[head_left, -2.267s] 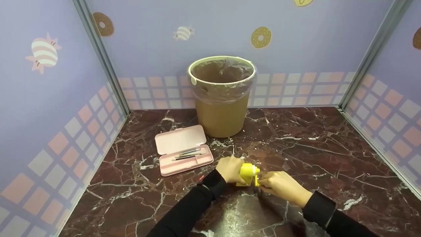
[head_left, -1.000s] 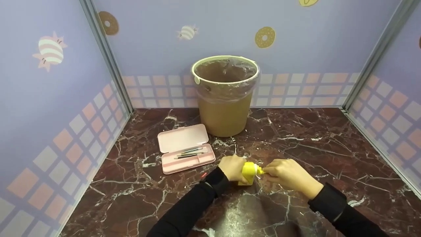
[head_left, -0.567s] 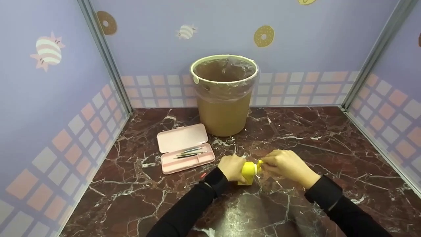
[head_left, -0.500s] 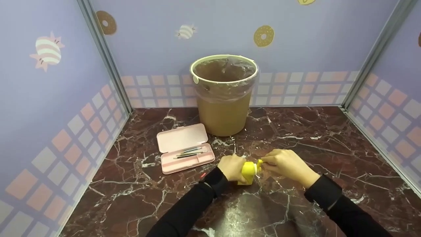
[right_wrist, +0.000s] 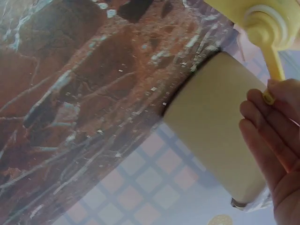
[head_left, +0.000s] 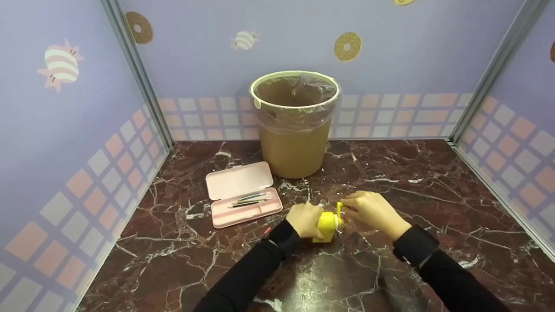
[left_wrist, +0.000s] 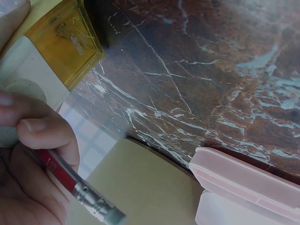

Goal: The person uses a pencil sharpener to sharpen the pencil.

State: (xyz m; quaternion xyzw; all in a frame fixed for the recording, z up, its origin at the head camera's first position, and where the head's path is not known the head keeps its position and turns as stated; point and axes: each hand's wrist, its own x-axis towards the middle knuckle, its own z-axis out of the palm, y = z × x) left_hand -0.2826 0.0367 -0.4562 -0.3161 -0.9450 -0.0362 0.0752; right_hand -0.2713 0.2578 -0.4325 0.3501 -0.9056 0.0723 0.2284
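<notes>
your left grip holds the sharpener, nearer you than the bin, and curls round a red pencil; your right grip pinches the sharpener's crank. the open case, pencils inside, lies on the desk to the bin's left.

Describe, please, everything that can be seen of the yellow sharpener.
The yellow sharpener looks plastic: an opaque yellow body, a white face and a see-through amber box bearing unclear lettering. On the right side, a white ring surrounds the base of a yellow crank, whose arm points toward the top of the head view. It appears to stand on the marbled table. The left hand grips the body; the right hand pinches the crank's end. Whether the red pencil enters it is hidden.
</notes>
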